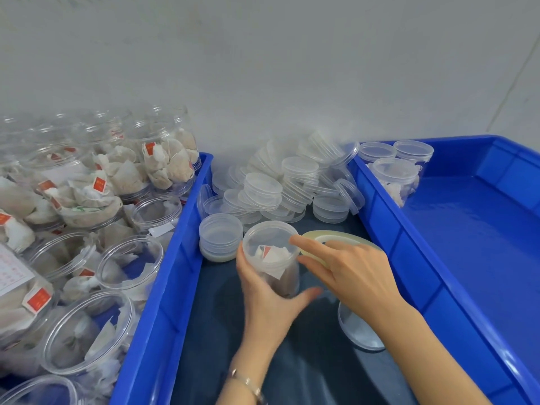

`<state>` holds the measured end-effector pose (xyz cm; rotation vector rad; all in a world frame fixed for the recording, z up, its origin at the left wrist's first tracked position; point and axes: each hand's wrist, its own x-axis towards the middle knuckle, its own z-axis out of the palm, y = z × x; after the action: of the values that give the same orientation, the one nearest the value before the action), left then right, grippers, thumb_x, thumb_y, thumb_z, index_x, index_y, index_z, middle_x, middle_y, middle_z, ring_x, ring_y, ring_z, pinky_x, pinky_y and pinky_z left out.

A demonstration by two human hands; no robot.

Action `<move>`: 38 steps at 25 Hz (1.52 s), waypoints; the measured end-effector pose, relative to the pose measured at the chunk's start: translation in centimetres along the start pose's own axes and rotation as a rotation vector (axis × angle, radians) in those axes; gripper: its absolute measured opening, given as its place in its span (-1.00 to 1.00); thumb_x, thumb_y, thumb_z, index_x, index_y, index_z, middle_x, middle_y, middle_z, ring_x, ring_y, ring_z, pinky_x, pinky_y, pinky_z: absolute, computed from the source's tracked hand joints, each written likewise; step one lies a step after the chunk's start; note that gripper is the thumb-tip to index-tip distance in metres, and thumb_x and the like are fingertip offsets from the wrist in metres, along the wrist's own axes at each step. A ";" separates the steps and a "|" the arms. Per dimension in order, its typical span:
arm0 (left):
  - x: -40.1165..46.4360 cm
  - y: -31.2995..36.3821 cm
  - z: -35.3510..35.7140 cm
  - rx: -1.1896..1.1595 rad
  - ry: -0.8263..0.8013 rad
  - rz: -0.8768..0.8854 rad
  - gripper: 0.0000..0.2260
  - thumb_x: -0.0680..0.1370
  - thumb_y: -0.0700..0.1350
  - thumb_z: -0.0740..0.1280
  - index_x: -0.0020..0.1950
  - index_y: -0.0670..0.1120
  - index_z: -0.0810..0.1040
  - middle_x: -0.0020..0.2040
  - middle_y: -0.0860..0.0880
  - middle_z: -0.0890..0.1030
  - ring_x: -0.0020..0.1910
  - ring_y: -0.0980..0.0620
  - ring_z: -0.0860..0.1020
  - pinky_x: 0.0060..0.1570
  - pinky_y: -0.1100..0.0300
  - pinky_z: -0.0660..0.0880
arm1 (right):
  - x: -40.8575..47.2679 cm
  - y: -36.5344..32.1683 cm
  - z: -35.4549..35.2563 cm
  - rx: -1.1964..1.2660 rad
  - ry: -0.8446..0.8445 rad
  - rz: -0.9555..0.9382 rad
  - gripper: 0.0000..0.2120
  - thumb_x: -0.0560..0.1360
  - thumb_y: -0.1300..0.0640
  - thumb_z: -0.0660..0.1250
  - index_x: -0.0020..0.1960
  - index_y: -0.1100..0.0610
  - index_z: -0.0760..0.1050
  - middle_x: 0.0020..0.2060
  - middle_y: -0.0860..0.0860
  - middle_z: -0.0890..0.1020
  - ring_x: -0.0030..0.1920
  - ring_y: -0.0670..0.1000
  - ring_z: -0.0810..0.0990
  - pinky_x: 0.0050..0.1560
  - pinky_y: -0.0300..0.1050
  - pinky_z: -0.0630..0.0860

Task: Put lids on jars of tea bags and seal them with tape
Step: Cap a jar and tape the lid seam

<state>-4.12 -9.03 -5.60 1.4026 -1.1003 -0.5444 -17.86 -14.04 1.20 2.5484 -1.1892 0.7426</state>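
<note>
Grey wall behind, left hand [264, 296] gripping lidded jar [273, 258], right hand [347, 270] holding tape roll [340, 238]

My left hand [267, 296] grips a lidded jar [271, 255] of tea bags, tilted over the dark table [306, 372]. My right hand [347, 273] holds a tape roll [342, 236] just beside it. Loose lids [280, 185] pile behind, between two blue crates [163, 287].
</note>
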 end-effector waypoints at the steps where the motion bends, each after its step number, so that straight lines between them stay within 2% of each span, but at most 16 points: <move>1: 0.7 0.4 0.6 -0.017 0.044 -0.031 0.08 0.16 0.00 0.65 0.51 -0.02 0.07 0.45 0.02 0.29 0.43 0.08 0.31 0.38 0.04 0.35 | 0.0 -0.1 -0.3 -0.014 -0.023 0.021 -0.60 0.54 -0.20 0.05 0.22 -0.16 0.55 -0.49 -0.09 0.52 -0.56 0.00 0.44 -0.56 -0.21 0.18; 2: 1.5 0.5 0.8 -0.024 0.075 -0.045 0.01 0.17 -0.01 0.64 0.48 0.01 0.12 0.40 0.05 0.34 0.39 0.10 0.36 0.34 0.06 0.39 | -0.1 -0.1 -0.6 -0.018 -0.062 0.047 -0.54 0.54 -0.25 0.03 0.32 -0.13 0.47 -0.45 -0.10 0.55 -0.52 -0.01 0.47 -0.52 -0.20 0.19; 5: 3.3 0.0 -0.6 -0.001 0.040 -0.053 -0.12 0.14 0.02 0.62 0.34 0.15 0.22 0.20 0.27 0.44 0.19 0.34 0.44 0.07 0.49 0.39 | -0.7 1.1 -1.2 0.118 -0.244 0.119 -0.30 0.46 -0.38 -0.16 0.51 -0.07 0.01 -0.25 -0.19 0.57 -0.37 -0.14 0.45 -0.18 -0.20 0.31; 6: 3.5 -0.3 -1.2 0.006 0.014 -0.050 -0.13 0.14 0.01 0.62 0.33 0.17 0.23 0.16 0.29 0.44 0.16 0.39 0.43 0.00 0.55 0.36 | -1.1 1.4 -1.4 0.169 -0.304 0.114 -0.30 0.44 -0.40 -0.21 0.49 -0.09 -0.01 -0.23 -0.21 0.55 -0.33 -0.16 0.42 0.01 -0.21 0.29; 8: 3.8 -0.6 -2.1 0.012 -0.026 -0.057 -0.14 0.14 -0.02 0.63 0.31 0.19 0.25 0.13 0.28 0.46 0.13 0.38 0.44 -0.02 0.54 0.38 | -1.7 1.3 -1.9 0.168 -0.360 0.133 -0.36 0.42 -0.40 -0.27 0.38 -0.19 0.17 -0.13 -0.26 0.55 -0.21 -0.20 0.41 0.31 -0.13 0.14; 10: 4.0 -0.8 -2.4 0.005 -0.041 -0.068 -0.18 0.16 -0.09 0.64 0.27 0.23 0.26 0.13 0.24 0.47 0.10 0.35 0.47 -0.04 0.48 0.41 | -2.3 1.1 -1.9 0.083 -0.369 0.202 -0.39 0.41 -0.40 -0.32 0.14 -0.18 0.35 -0.07 -0.28 0.49 -0.06 -0.24 0.39 0.42 0.00 0.04; 13: 4.4 -0.7 -2.9 0.010 -0.063 -0.072 -0.22 0.18 -0.15 0.64 0.17 0.31 0.28 0.15 0.16 0.50 0.07 0.34 0.48 -0.09 0.50 0.41 | -2.6 1.8 -2.2 -0.003 -0.376 0.295 -0.46 0.37 -0.39 -0.30 -0.11 -0.08 0.29 -0.17 -0.17 0.39 -0.03 -0.17 0.34 0.29 -0.04 0.23; 16: 4.2 -0.6 -3.3 -0.009 -0.092 -0.074 -0.24 0.13 -0.12 0.63 0.14 0.32 0.31 0.15 0.13 0.51 0.08 0.32 0.49 -0.08 0.52 0.39 | -2.0 3.3 -2.4 0.054 -0.299 0.362 -0.68 0.47 -0.24 -0.05 -0.16 -0.01 0.27 -0.20 -0.12 0.38 -0.10 -0.11 0.33 -0.09 -0.13 0.32; 18: 3.4 -0.7 -3.4 -0.035 -0.156 -0.061 -0.23 0.11 -0.10 0.62 0.18 0.29 0.35 0.15 0.15 0.53 0.13 0.27 0.51 0.01 0.46 0.43 | -1.1 3.9 -1.7 0.147 -0.284 0.377 -0.76 0.53 -0.09 0.00 -0.17 0.03 0.29 -0.19 -0.11 0.39 -0.11 -0.06 0.34 -0.21 -0.13 0.30; 21: 2.4 -1.0 -3.7 -0.087 -0.261 -0.026 -0.18 0.10 -0.11 0.65 0.30 0.03 0.40 0.22 0.13 0.53 0.26 0.12 0.49 0.26 0.08 0.46 | 0.4 3.8 -0.3 0.215 -0.346 0.304 -0.72 0.57 -0.10 -0.02 -0.11 0.06 0.32 -0.14 -0.10 0.42 -0.06 -0.04 0.35 -0.16 -0.11 0.31; 23: 2.4 -1.3 -4.1 -0.117 -0.338 -0.007 -0.20 0.12 -0.13 0.65 0.31 -0.01 0.41 0.30 0.07 0.50 0.33 0.05 0.46 0.33 -0.07 0.40 | 1.0 3.4 0.4 0.250 -0.367 0.249 -0.66 0.56 -0.18 -0.03 -0.08 0.06 0.32 -0.12 -0.12 0.41 -0.04 -0.06 0.33 -0.12 -0.09 0.33; 25: 2.6 -1.4 -4.5 -0.131 -0.407 -0.010 -0.20 0.15 -0.16 0.63 0.32 0.08 0.40 0.36 0.01 0.46 0.37 0.01 0.42 0.35 -0.03 0.37 | 1.4 3.1 0.8 0.261 -0.374 0.193 -0.66 0.54 -0.20 -0.01 -0.07 0.06 0.31 -0.11 -0.11 0.40 -0.04 -0.06 0.31 -0.13 -0.09 0.30; 28: 2.6 -1.4 -4.9 -0.119 -0.457 -0.055 -0.13 0.16 -0.10 0.61 0.34 0.13 0.22 0.36 0.05 0.42 0.37 0.10 0.40 0.33 0.13 0.38 | 2.0 2.7 0.7 0.243 -0.415 0.125 -0.80 0.55 -0.05 0.06 -0.04 0.08 0.29 -0.10 -0.07 0.37 -0.05 -0.03 0.29 -0.13 -0.10 0.24; 32: 3.1 -0.9 -5.3 -0.069 -0.517 -0.117 -0.17 0.15 0.00 0.60 0.25 0.05 0.17 0.30 0.13 0.41 0.33 0.18 0.41 0.38 0.00 0.36 | 2.1 2.7 0.3 0.248 -0.439 0.140 -0.82 0.57 -0.02 0.04 0.00 0.07 0.32 -0.07 -0.07 0.38 -0.03 -0.06 0.28 -0.10 -0.09 0.26; 36: 2.5 -0.1 -6.0 0.082 -0.380 -0.049 -0.19 0.17 0.08 0.60 0.33 0.24 0.29 0.26 0.30 0.41 0.29 0.31 0.38 0.30 0.12 0.41 | 2.2 3.4 -1.1 0.240 -0.493 0.137 -0.74 0.57 -0.13 0.12 0.16 -0.05 0.40 0.01 -0.16 0.43 0.11 -0.10 0.32 -0.05 -0.03 0.42; 38: 2.0 -0.1 -6.4 0.124 -0.331 -0.028 -0.06 0.20 -0.03 0.64 0.40 0.39 0.20 0.23 0.40 0.43 0.26 0.37 0.40 0.23 0.24 0.43 | 2.3 3.6 -1.8 0.248 -0.525 0.128 -0.70 0.54 -0.18 0.19 0.22 -0.11 0.41 0.00 -0.19 0.45 0.11 -0.10 0.37 -0.03 -0.01 0.48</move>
<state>2.20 -7.57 -3.97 1.4703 -1.4000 -0.7588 -19.98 -17.09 3.89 3.0112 -1.5027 0.2518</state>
